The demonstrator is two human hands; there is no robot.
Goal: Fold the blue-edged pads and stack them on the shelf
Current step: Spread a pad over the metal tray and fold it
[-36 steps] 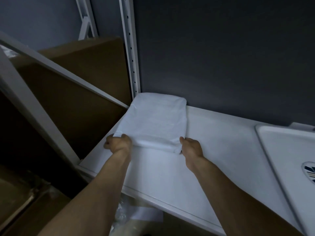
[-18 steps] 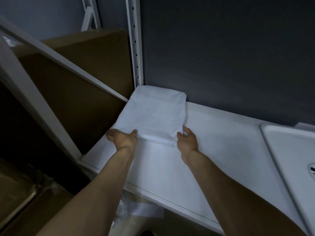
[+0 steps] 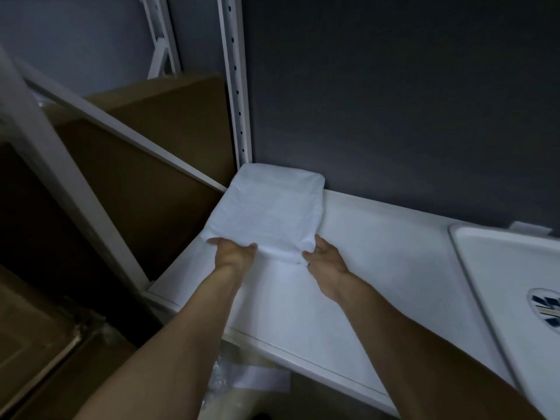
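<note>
At the far left we see a brown cardboard box [image 3: 145,165] standing behind a slanted white rail. Just right of it a white perforated upright [image 3: 235,86] rises against the dark wall. At the foot of that upright lies the folded pad [image 3: 266,213]. It is white and thick, it lies flat on the back left corner of the shelf [image 3: 394,268], and its far edge touches the wall. We cannot tell whether it is one pad or several.

The left hand [image 3: 235,253] meets the pad's near left corner, thumb laid along the near edge. Its fingertips are hidden at the fold, so we cannot tell whether they pinch or only press. The right hand [image 3: 327,265] is spread at the near right corner, with straight fingers resting against the pad's right side and the thumb at the near edge.

Further right the shelf surface runs bare. At the far right a white tray [image 3: 500,268] with a dark emblem lies on it, well apart from the pad.
</note>
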